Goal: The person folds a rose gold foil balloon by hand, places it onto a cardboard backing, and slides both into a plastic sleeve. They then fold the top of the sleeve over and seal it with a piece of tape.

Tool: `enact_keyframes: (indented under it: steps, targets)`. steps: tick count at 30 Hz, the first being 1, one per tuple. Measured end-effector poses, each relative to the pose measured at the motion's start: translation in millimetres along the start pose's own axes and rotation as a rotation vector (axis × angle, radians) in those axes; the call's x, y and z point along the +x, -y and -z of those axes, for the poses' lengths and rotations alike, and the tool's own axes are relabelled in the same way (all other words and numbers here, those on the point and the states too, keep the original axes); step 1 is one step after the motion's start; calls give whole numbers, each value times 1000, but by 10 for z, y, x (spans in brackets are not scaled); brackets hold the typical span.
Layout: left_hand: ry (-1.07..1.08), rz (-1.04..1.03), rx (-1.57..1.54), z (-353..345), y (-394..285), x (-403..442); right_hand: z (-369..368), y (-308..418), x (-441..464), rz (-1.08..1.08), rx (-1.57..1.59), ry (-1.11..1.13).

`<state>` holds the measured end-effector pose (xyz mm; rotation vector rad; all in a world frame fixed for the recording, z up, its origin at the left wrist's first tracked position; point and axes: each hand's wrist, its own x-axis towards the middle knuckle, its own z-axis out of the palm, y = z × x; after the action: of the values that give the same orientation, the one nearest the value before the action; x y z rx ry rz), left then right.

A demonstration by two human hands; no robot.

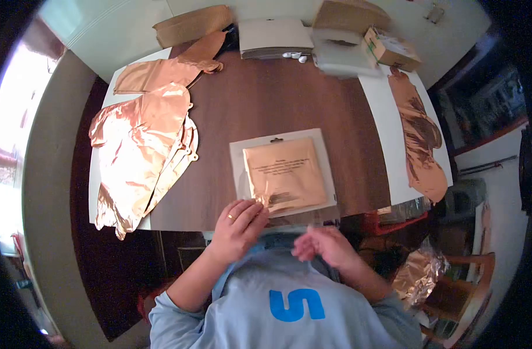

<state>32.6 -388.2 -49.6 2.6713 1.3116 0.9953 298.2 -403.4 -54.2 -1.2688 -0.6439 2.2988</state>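
A folded rose-gold foil piece with printed text lies on a pale card or sleeve with a hanging hole, near the table's front edge. My left hand is at the lower left corner of the foil piece, fingers bent and close together; whatever may be under the fingertips is hidden. My right hand hovers off the table's front edge, to the right of the left hand, blurred, with its fingers curled. What it may hold cannot be made out.
Large rose-gold foil sheets cover the table's left side; another lies along the right. At the back are a white box stack, clear sleeves and a small carton. A chair holding crumpled foil stands right.
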Motion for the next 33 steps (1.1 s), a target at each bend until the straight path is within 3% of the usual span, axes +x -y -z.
enact_keyframes:
  steps: [3, 4, 5, 7, 10, 13, 22, 25, 30, 33]
  targets:
    - [-47, 26, -37, 2, 44, 86, 44, 297, -341, 250, -741, -36]
    - [11, 52, -55, 30, 49, 101, 84, 316, -355, 510, -967, -247]
    - [57, 58, -63, 67, 29, 157, 66, 422, -391, 756, -1033, -367]
    - [141, 69, -66, 149, -1, 296, 67, 612, -376, 963, -1180, -463]
    - [203, 50, -201, 134, -35, 428, 63, 766, -106, 1198, -1519, -468]
    - [194, 39, -194, -9, -2, 413, 184, 677, 35, 1170, -1791, -362]
    - [210, 51, -235, -13, 158, 315, 192, 630, -116, 1007, -1807, -263]
    - [239, 47, -191, 36, 92, 389, 269, 1055, -139, 917, -1390, -20]
    - [226, -57, -225, -60, -20, 525, 255, 2131, 686, 1122, -1143, -404]
    - [236, -45, -249, -108, -1, 525, 400, 2736, 1550, 1157, -1223, -621]
